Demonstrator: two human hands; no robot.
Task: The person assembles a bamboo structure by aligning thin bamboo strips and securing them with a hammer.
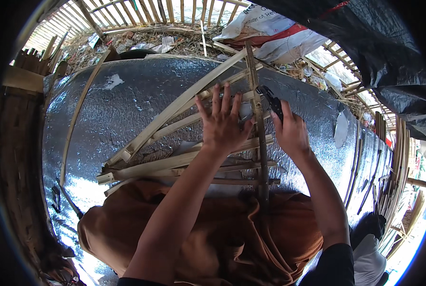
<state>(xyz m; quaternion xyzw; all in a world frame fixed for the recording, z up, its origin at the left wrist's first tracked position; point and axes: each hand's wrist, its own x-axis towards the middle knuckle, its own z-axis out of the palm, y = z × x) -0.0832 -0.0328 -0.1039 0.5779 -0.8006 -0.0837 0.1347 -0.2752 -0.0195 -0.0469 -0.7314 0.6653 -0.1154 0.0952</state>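
A shiny silver sheet (127, 100) covers the ground. A brown cloth (232, 238) lies near the bottom. White sacks (270, 28) rest at the top, beside a black plastic sheet (389, 57).

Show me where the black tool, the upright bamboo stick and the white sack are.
black tool (271, 101), head view, on its black body above the right hand.
upright bamboo stick (254, 76), head view, on its upper length.
white sack (265, 21), head view, on its white upper face.

Harsh daylight, foil glare, fisheye warp
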